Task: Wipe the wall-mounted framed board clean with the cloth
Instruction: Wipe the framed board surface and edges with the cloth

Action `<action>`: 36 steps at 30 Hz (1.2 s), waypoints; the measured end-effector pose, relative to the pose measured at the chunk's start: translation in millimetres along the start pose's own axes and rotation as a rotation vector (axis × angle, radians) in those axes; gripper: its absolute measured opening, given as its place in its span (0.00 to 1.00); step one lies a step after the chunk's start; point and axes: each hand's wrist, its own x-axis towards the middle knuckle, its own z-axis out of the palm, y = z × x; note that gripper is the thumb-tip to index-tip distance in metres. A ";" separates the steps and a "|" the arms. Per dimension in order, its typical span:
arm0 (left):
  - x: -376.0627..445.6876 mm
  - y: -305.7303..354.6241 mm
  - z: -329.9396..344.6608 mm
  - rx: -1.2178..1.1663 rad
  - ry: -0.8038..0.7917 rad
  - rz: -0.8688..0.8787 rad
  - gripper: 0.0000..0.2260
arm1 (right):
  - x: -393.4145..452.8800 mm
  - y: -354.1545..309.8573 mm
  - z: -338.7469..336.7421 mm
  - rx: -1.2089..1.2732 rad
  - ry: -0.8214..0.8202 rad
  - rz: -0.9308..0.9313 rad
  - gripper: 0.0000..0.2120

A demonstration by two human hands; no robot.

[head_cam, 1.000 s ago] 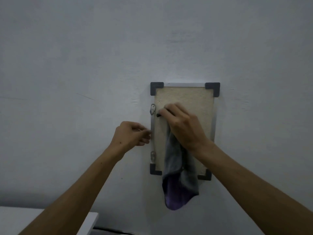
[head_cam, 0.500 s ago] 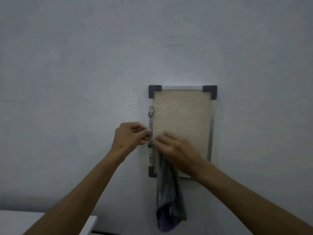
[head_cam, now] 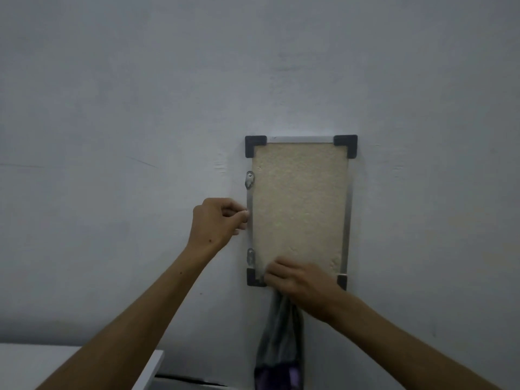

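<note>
A tall beige board in a thin metal frame with dark corner caps hangs on the grey wall. My right hand grips a grey and purple cloth and presses it against the board's bottom left corner; the cloth hangs down below the frame. My left hand has curled fingers pinching the frame's left rail, midway between its two metal brackets.
A white tabletop reaches in from the bottom left, its corner close to the wall under my left forearm. The bare grey wall surrounds the board on all sides.
My right hand has dragged the cloth down the board's left side, from near the top to the bottom corner. My left hand has stayed on the left rail.
</note>
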 end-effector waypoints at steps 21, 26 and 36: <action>-13.5 -1.9 9.1 0.240 -0.005 0.036 0.07 | -40.5 -0.3 -13.1 0.168 0.057 0.231 0.10; -20.9 19.2 16.3 0.384 0.060 0.027 0.08 | -23.0 12.0 -56.9 0.509 0.337 0.586 0.07; -50.4 109.9 56.3 -0.249 -0.302 -0.130 0.19 | -15.8 29.0 -106.2 1.338 0.496 0.966 0.07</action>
